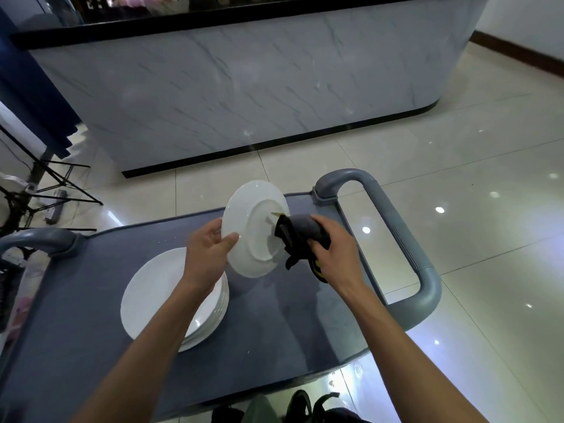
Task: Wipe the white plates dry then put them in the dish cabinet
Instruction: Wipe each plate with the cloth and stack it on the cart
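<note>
A white plate [248,221] is held tilted on edge above the cart, its underside facing me. My left hand [207,248] grips its left rim, thumb on the underside. My right hand [332,248] holds a bunched dark grey cloth [300,232] and presses it against the right part of the plate's underside. Below my left forearm, a stack of several white plates [158,288] lies flat on the cart top.
The grey service cart [274,325] has a looped handle [399,227] on the right and another [39,239] on the left. A marble-look counter [244,87] stands ahead across the tiled floor. A black folding stand [45,184] is at left.
</note>
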Demonstrator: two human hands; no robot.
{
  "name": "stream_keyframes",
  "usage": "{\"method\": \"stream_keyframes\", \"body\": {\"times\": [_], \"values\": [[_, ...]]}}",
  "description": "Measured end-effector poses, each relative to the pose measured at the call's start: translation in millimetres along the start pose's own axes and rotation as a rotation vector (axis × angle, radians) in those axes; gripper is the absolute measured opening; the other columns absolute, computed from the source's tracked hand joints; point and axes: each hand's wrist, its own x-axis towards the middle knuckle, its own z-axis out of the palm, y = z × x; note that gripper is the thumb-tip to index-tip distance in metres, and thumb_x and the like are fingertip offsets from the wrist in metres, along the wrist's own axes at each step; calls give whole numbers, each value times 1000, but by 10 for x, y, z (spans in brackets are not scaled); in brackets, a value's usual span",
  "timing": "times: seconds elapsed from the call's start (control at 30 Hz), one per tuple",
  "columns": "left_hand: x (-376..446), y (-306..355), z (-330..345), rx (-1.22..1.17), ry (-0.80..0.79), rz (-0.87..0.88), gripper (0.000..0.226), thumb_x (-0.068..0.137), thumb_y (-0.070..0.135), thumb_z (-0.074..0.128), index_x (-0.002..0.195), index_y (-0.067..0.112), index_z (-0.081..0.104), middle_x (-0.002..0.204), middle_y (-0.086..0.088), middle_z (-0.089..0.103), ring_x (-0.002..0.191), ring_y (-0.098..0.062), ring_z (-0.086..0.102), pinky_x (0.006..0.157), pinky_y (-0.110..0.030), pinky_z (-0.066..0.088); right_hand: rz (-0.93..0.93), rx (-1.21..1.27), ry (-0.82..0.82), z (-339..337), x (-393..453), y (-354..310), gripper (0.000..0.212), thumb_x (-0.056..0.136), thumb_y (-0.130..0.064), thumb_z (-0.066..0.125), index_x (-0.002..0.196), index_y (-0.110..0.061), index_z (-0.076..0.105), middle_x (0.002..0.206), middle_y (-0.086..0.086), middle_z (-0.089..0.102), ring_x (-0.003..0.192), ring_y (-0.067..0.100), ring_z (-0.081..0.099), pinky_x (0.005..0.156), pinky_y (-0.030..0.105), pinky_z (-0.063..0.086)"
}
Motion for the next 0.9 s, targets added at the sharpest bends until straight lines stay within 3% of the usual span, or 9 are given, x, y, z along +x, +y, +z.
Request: {"method": "stream_keyframes", "body": {"times": [0.13,0.3,0.43,0.6,0.77,0.9], "values": [[107,-117,218,513,-23,257,27,92,11,65,118,18,69,99,5,71,88,-18,67,69,-25,53,9,-12,65,-158,-91,97,48,91,-10,64,134,-29,57,129,-8,62,116,9,56,103,31,48],[106,-273,441,771,-200,434,30,96,10,60,125,14,63,99,-11,71,81,-29,67,69,-44,60,22,-42,127,-313,-200,203,48,91,-9,65,134,-30,56,131,-9,62,118,8,56,104,29,47],[96,-364,569,961,-296,471,31,94,11,59,124,18,61,91,-11,71,74,-33,66,68,-42,57,21,-86,138,-357,-283,277,50,91,-8,66,134,-30,55,131,-8,62,119,12,57,105,34,48],[-19,-506,705,1042,-303,524,42,79,-2,65,119,12,68,94,-15,74,74,-42,67,62,-44,54,49,-95,155,-374,-375,326,51,90,-8,66,132,-35,54,130,-10,62,117,10,56,104,34,48],[-94,-683,738,1035,-347,576,47,74,-5,71,116,14,72,104,-9,76,90,-35,72,70,-46,60,92,-91,156,-395,-435,376,47,93,-11,65,133,-34,55,130,-11,61,119,10,56,106,35,48],[-179,-816,747,1018,-400,595,48,66,-9,75,109,13,73,99,-8,75,85,-32,72,60,-40,59,117,-96,148,-396,-480,422,48,92,-11,65,134,-33,56,131,-12,61,120,9,56,106,36,48]]}}
